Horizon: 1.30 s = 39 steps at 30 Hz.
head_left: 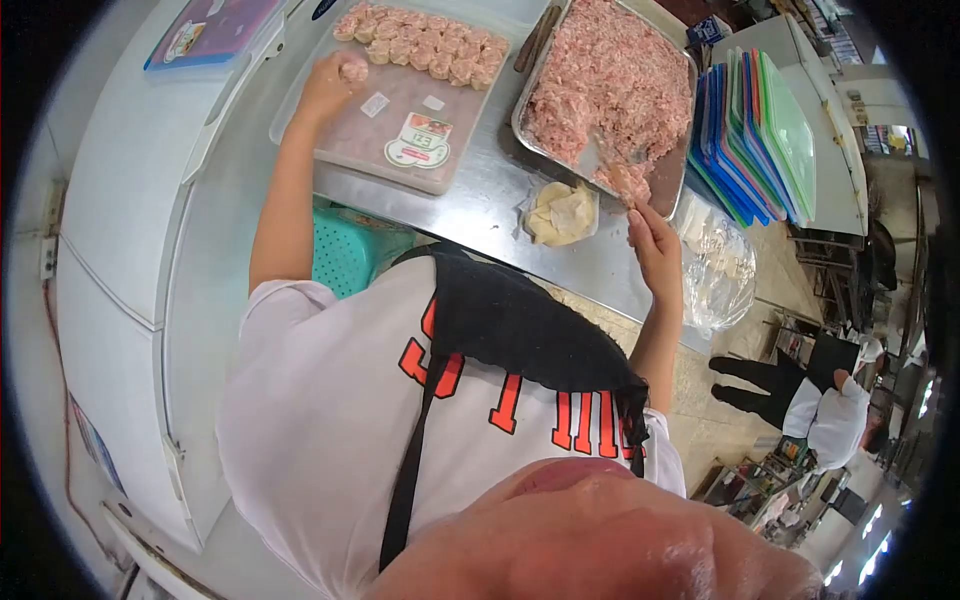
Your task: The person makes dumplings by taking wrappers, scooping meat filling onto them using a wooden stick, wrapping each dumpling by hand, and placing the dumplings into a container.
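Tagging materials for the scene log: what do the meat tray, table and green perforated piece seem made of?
Meat tray: metal, likely stainless; shiny rim.
Table: metal, satin; blurred silvery glare.
Green perforated piece: probably moulded plastic; even colour, round holes.

White red-lettered shirt [320, 400], black apron [520, 320].

One metal tray [524, 135] of minced meat [620, 75], right. One flat box [450, 178], left; dumplings [430, 45] on it in several rows, over twenty, exact count unclear. Labels on box: two small [375, 105], one larger [418, 143]. One wrapper stack [561, 214], near. One plastic bag [718, 265]. Coloured lids [750, 135], far right: over five, edges overlap.
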{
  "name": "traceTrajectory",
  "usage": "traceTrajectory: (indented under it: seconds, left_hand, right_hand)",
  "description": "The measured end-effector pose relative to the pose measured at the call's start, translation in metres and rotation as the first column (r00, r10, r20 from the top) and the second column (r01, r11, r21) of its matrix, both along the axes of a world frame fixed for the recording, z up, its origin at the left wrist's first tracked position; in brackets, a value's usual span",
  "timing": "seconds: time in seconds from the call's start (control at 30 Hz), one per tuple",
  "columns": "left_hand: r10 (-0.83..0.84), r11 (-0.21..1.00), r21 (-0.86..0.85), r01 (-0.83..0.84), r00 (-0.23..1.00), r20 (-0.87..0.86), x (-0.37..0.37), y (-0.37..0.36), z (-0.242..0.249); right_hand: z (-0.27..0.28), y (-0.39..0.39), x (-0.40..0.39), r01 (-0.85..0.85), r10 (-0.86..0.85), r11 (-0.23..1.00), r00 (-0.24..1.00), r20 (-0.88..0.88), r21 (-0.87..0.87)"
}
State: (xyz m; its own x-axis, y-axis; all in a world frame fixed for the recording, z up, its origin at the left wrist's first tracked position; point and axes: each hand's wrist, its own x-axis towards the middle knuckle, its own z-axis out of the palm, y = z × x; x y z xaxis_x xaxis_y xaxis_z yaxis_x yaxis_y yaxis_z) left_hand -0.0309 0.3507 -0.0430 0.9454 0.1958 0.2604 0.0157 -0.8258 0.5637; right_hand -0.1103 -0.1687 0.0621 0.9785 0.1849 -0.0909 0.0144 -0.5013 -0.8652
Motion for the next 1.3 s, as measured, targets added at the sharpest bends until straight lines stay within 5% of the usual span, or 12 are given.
traceTrajectory:
  seconds: [0.17,0.27,0.53,0.6,0.67,0.73,0.83,0.9,1.03,1.1,1.23,1.3]
  left_hand:
    - [0.195,0.979,-0.033,-0.200,0.974,-0.113,0.026,-0.004,0.003]
    - [0.193,0.980,0.039,-0.193,0.981,0.016,0.044,-0.004,-0.009]
    - [-0.086,0.996,0.033,0.083,0.993,0.075,0.080,0.031,-0.033]
    - [-0.243,0.970,0.051,0.238,0.958,0.152,0.077,0.031,-0.028]
    - [-0.302,0.953,0.026,0.301,0.950,0.080,0.065,0.025,-0.013]
    - [-0.355,0.914,0.222,0.341,0.935,0.025,0.057,0.024,-0.008]
    - [-0.274,0.951,0.181,0.250,0.954,0.123,0.013,-0.056,0.049]
    - [-0.389,0.919,0.019,0.395,0.896,0.212,-0.018,-0.121,0.081]
    - [-0.540,0.751,-0.363,0.551,0.830,0.143,-0.050,-0.235,0.072]
    - [-0.668,0.683,-0.290,0.670,0.734,0.124,-0.049,-0.277,0.045]
    - [-0.749,0.637,-0.323,0.700,0.662,-0.042,-0.056,-0.337,0.009]
    - [-0.736,0.673,-0.095,0.733,0.677,0.008,-0.062,-0.353,-0.007]
  right_hand:
    - [0.001,0.009,-0.009,0.090,-0.089,0.995,0.996,-0.013,0.046]
    - [-0.003,0.013,-0.014,0.102,-0.103,0.994,0.994,0.034,0.038]
    - [-0.009,0.003,-0.021,0.197,-0.195,0.980,0.975,-0.104,0.012]
    - [-0.018,-0.006,-0.012,0.075,-0.068,0.990,0.996,0.058,-0.123]
    - [-0.022,-0.017,-0.002,0.037,-0.031,0.996,0.996,0.080,-0.078]
    - [-0.015,-0.028,0.008,0.099,-0.102,0.990,0.994,-0.028,-0.100]
    - [-0.017,-0.047,0.019,0.109,-0.125,0.987,0.983,-0.135,-0.117]
    - [-0.016,-0.058,0.024,0.090,-0.104,0.991,0.984,-0.144,-0.104]
    - [-0.026,-0.089,0.050,-0.073,0.090,0.926,0.995,0.029,-0.371]
    - [-0.031,-0.102,0.067,-0.108,0.244,0.818,0.955,0.171,-0.566]
    - [-0.018,-0.111,0.104,-0.125,0.306,0.700,0.942,0.138,-0.703]
    - [-0.025,-0.121,0.136,-0.153,0.343,0.649,0.933,0.106,-0.746]
